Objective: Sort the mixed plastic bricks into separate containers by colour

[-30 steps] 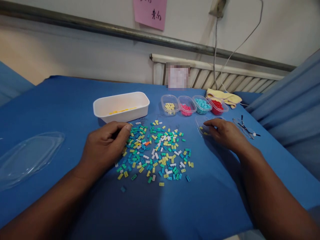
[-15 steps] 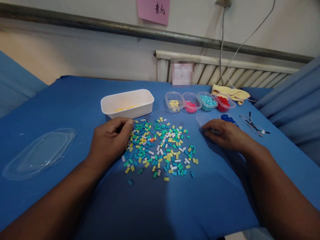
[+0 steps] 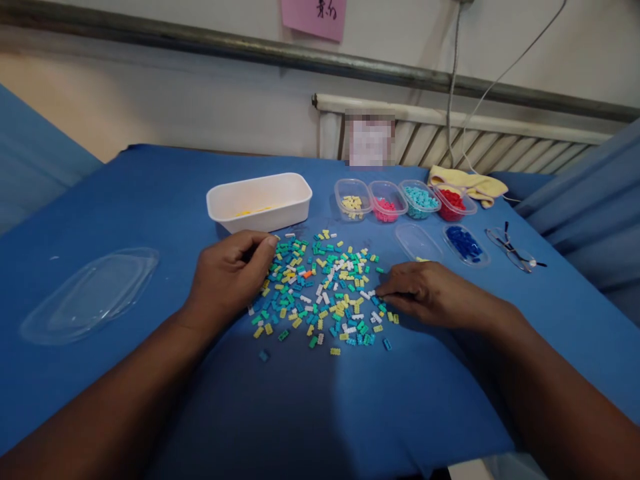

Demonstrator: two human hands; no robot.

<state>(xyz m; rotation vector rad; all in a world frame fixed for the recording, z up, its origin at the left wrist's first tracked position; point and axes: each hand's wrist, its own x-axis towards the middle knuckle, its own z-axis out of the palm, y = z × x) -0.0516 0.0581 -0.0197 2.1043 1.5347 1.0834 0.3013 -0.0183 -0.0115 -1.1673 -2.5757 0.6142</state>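
Note:
Small building bricks [image 3: 325, 293] in green, teal, yellow and white, with an orange one among them, lie scattered in a loose pile on the blue cloth. At the pile's left edge rests my left hand [image 3: 233, 273], its fingers curled and the thumb pressed to the index finger; what is inside, if anything, is hidden. My right hand [image 3: 425, 293] is low at the right edge of the pile. Its fingertips pinch together at the end of a white brick [image 3: 369, 294]. Just beyond that hand stands a clear tub [image 3: 415, 241] with a bit of yellow showing in it.
A white bin [image 3: 260, 200] with some yellow pieces stands behind the pile. Clear tubs hold cream [image 3: 353, 205], pink [image 3: 385, 210], light-blue [image 3: 421, 200], red [image 3: 453, 203] and dark-blue bricks [image 3: 465, 243]. Glasses [image 3: 515, 250], a yellow cloth [image 3: 467, 183] and clear lids [image 3: 93, 293] lie about.
My right hand has moved from the nearer clear tub down and left to the pile's right edge, uncovering that tub and the dark-blue bricks. My left hand stays beside the pile. The view has shifted slightly.

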